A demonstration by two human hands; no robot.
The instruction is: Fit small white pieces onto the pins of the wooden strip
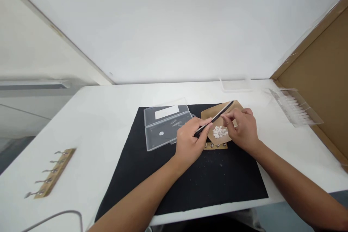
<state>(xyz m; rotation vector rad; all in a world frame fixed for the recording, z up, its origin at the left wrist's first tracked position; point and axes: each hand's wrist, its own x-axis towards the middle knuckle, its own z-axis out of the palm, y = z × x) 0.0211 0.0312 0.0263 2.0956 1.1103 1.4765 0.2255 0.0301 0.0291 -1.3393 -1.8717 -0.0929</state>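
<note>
My left hand is closed around a slim nail file, dark with a pale edge, slanting up to the right. My right hand is pinched close against the file's edge; whatever sits in its fingertips is too small to make out. Beneath the hands lies a sheet of brown paper bearing a small heap of white pieces. A wooden strip with metal clips shows partly from under the paper. Left of my left hand, a clear plastic case lies opened, with a few small clear pieces inside.
A black mat dotted with white specks covers the middle of the white table. Another wooden strip with upright clips stands at the left. Toward the right are a clear tray of nail tips and a cardboard panel.
</note>
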